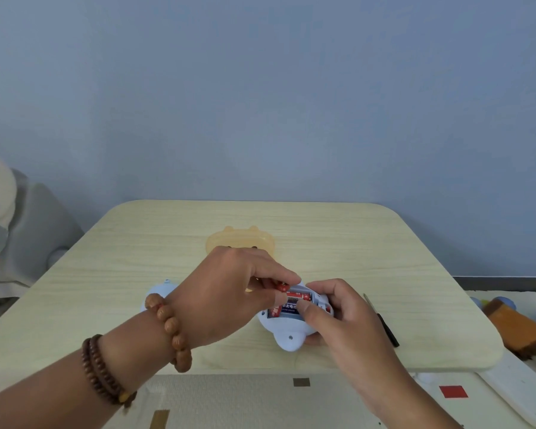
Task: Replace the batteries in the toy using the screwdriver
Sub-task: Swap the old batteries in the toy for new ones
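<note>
Two hands meet over the pale blue toy (287, 331), which lies near the table's (415, 274) front edge with its battery bay open and red batteries (287, 305) inside. Right hand (341, 314) grips the toy's right side; left hand (229, 292) pinches a red battery (281, 286) above the bay. Right of these lies the black screwdriver (382, 322); farther back, an orange translucent piece (239, 239).

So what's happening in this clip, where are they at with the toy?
A person is working on a pale blue toy lying on the wooden table with its battery compartment open. The right hand steadies the toy while the left hand pinches a red battery at the compartment; other red batteries sit inside. The screwdriver lies unused to the right, and an orange piece rests behind the hands.
</note>
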Tool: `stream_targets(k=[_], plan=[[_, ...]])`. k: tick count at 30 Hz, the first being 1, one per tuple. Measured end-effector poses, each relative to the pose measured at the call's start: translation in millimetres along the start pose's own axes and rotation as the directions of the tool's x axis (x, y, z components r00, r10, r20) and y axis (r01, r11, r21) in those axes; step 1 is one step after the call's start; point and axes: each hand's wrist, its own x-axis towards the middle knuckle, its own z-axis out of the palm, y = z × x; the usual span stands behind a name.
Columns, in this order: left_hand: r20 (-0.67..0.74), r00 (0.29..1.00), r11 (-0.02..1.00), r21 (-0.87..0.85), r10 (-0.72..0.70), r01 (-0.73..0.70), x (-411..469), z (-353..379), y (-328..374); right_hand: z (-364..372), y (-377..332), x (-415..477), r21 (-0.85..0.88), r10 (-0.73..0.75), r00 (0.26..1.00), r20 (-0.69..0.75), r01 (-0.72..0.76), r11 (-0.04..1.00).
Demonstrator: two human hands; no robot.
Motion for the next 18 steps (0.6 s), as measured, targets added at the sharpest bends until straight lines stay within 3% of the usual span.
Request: stream_targets(k=[18], plan=[[-0.039, 0.993, 0.989, 0.104, 0.112, -0.107, -2.3, 20.0, -2.6, 0.8, 5.1, -1.4, 0.041, -0.049, 0.999, 0.014, 0.048, 0.998]])
